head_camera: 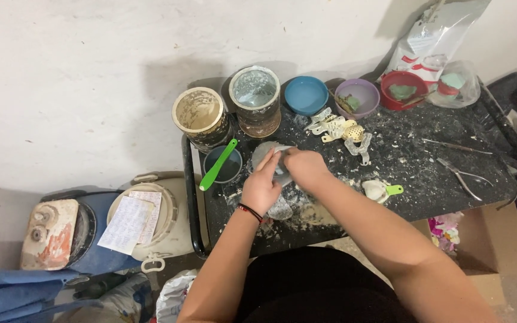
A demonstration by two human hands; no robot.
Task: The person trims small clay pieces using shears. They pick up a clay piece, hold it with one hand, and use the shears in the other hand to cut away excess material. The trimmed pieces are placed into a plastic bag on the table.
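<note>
Blue plastic of a large drum (94,239) shows at the far left, below table level, with a cream bucket lid (151,218) beside it carrying a handwritten paper sheet (130,222). On the dark, plaster-spattered table (426,179) two crusted round containers (201,116) stand at the back left. In front of them sits a dark rubber bowl (224,166) with a green spatula (218,165) leaning across its rim.

Just right of that bowl, the left hand (261,186), a black and red band at its wrist, has its fingers curled around a grey mixing bowl (270,152) that sits near the table's front left. The right hand (306,167) comes in from the right and presses on the same bowl, fingers bent and closed over its edge; the two hands touch each other.

Behind them lie a blue bowl (306,94) and a heap of pale perforated trays (339,128). Further right are a purple bowl (357,97), a red bowl (403,90), a white lump with a green handle (381,190), and metal pliers (462,174) near the right edge.
</note>
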